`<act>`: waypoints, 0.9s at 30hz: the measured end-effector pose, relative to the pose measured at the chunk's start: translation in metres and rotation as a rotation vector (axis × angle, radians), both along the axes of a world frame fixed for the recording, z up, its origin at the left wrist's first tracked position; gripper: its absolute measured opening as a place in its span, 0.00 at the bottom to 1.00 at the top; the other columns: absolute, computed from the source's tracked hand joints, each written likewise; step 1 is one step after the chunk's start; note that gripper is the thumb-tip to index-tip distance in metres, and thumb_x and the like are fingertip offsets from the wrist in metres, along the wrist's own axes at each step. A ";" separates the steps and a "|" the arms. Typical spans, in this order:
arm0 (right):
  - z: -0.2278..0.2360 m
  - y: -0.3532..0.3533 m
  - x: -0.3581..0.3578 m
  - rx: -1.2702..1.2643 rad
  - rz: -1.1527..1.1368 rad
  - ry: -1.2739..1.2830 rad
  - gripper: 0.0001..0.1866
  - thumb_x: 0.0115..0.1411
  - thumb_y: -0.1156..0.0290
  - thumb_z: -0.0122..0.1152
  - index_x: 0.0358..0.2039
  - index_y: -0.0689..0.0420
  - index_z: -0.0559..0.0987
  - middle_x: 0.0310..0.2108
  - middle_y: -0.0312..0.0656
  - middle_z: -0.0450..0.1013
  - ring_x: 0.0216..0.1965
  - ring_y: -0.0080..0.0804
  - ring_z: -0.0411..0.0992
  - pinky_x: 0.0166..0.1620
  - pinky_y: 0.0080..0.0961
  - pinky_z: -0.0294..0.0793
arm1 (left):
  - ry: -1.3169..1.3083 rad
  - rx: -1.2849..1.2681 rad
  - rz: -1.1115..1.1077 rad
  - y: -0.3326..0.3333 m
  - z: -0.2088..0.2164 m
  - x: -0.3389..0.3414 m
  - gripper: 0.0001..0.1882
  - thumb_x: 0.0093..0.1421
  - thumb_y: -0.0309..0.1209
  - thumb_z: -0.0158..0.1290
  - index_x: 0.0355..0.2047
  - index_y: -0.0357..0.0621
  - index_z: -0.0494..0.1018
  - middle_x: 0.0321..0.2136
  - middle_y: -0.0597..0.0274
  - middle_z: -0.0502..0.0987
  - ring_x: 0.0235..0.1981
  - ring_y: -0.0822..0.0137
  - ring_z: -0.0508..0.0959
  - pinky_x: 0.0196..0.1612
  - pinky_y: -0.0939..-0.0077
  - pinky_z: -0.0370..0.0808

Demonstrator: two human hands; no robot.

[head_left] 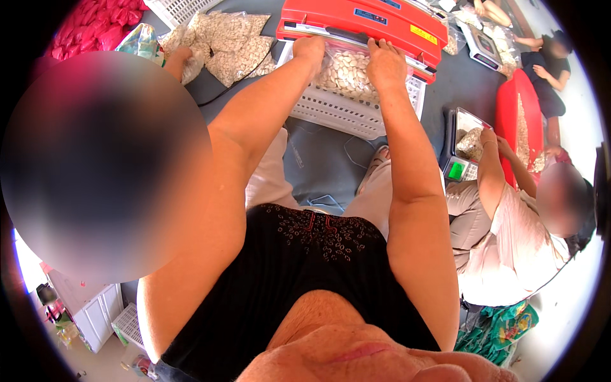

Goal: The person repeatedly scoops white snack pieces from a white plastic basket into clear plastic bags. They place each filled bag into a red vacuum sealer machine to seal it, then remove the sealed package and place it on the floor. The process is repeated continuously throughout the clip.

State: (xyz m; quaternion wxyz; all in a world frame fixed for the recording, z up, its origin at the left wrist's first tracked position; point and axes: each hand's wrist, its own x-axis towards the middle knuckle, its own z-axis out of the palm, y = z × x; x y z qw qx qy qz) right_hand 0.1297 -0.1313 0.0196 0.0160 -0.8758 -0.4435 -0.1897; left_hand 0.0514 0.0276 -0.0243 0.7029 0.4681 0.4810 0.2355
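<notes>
A clear plastic bag of pale, flat seeds (347, 73) is stretched between my hands, its top edge up against the red bag sealer (363, 25). My left hand (310, 54) is closed at the bag's left upper corner, by the sealer's front edge. At the right upper corner my right hand (387, 67) grips the bag, its fingertips reaching to the sealer's dark handle (347, 34). Under the bag is a white perforated plastic basket (340, 114). Both hands partly cover the bag's top corners.
Filled seed bags (232, 54) lie left of the sealer, beside a black cable (232, 95) and another person's hand (181, 57). To the right, a co-worker (509, 223) handles a bag on a scale (468, 124) near a red tub of seeds (519, 121).
</notes>
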 end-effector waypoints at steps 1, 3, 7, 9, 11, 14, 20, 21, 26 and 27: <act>-0.002 0.000 0.000 0.002 0.001 -0.007 0.21 0.54 0.73 0.50 0.50 0.58 0.73 0.48 0.50 0.71 0.53 0.41 0.68 0.56 0.38 0.62 | 0.014 0.010 -0.011 0.000 0.001 0.000 0.13 0.51 0.29 0.51 0.35 0.31 0.74 0.31 0.54 0.77 0.29 0.63 0.76 0.34 0.68 0.72; -0.005 0.000 0.001 0.021 0.008 -0.053 0.20 0.54 0.73 0.50 0.49 0.58 0.73 0.48 0.49 0.71 0.53 0.41 0.68 0.55 0.37 0.64 | 0.011 -0.001 -0.010 -0.002 0.006 -0.002 0.13 0.52 0.29 0.51 0.35 0.32 0.74 0.30 0.55 0.76 0.27 0.64 0.75 0.32 0.68 0.72; -0.004 0.001 -0.001 0.018 -0.008 -0.083 0.19 0.54 0.73 0.49 0.47 0.58 0.74 0.47 0.49 0.72 0.52 0.42 0.69 0.53 0.36 0.66 | -0.016 -0.072 0.017 0.002 0.012 -0.004 0.12 0.53 0.30 0.51 0.34 0.34 0.74 0.28 0.56 0.76 0.26 0.65 0.75 0.29 0.70 0.72; -0.004 0.003 -0.001 0.015 -0.007 -0.089 0.19 0.54 0.73 0.49 0.47 0.58 0.74 0.46 0.48 0.72 0.51 0.41 0.70 0.52 0.36 0.67 | -0.071 -0.081 0.049 0.007 0.007 -0.003 0.11 0.54 0.29 0.50 0.34 0.34 0.73 0.28 0.56 0.76 0.25 0.65 0.76 0.28 0.70 0.72; -0.003 0.003 -0.002 0.011 -0.006 -0.093 0.18 0.54 0.73 0.49 0.47 0.59 0.74 0.45 0.48 0.73 0.50 0.41 0.70 0.52 0.35 0.67 | -0.114 -0.087 0.053 0.010 0.001 -0.001 0.10 0.54 0.29 0.50 0.34 0.34 0.73 0.29 0.56 0.76 0.25 0.65 0.76 0.28 0.71 0.73; 0.000 0.003 -0.003 0.005 -0.007 -0.094 0.18 0.54 0.73 0.49 0.46 0.59 0.74 0.44 0.48 0.73 0.49 0.41 0.71 0.51 0.35 0.68 | -0.144 -0.086 0.020 0.012 0.000 0.000 0.10 0.53 0.28 0.50 0.34 0.34 0.73 0.30 0.56 0.76 0.26 0.65 0.76 0.29 0.72 0.73; 0.000 0.002 -0.002 0.003 -0.010 -0.105 0.18 0.54 0.73 0.50 0.46 0.59 0.74 0.43 0.48 0.73 0.49 0.41 0.71 0.51 0.34 0.68 | -0.111 -0.088 -0.014 0.006 0.007 -0.001 0.11 0.51 0.25 0.52 0.34 0.32 0.74 0.31 0.54 0.76 0.27 0.64 0.76 0.29 0.71 0.73; 0.001 0.002 -0.002 0.001 -0.008 -0.107 0.18 0.54 0.73 0.50 0.46 0.59 0.74 0.44 0.48 0.73 0.49 0.40 0.71 0.51 0.35 0.68 | -0.133 -0.091 -0.025 0.008 0.003 0.000 0.11 0.50 0.25 0.53 0.34 0.31 0.74 0.31 0.54 0.76 0.27 0.64 0.76 0.29 0.70 0.73; 0.001 -0.006 0.006 0.184 0.065 -0.051 0.19 0.50 0.75 0.54 0.46 0.59 0.74 0.45 0.48 0.73 0.49 0.43 0.71 0.51 0.35 0.69 | -0.144 -0.115 -0.081 -0.001 0.009 0.003 0.12 0.48 0.23 0.57 0.34 0.31 0.74 0.33 0.53 0.76 0.29 0.64 0.77 0.30 0.70 0.73; 0.004 -0.008 0.007 0.339 0.097 -0.003 0.20 0.49 0.75 0.54 0.46 0.59 0.74 0.45 0.49 0.73 0.48 0.44 0.71 0.51 0.35 0.69 | -0.134 -0.103 -0.103 0.001 0.006 0.001 0.12 0.48 0.23 0.58 0.34 0.31 0.74 0.33 0.53 0.76 0.30 0.64 0.77 0.30 0.71 0.73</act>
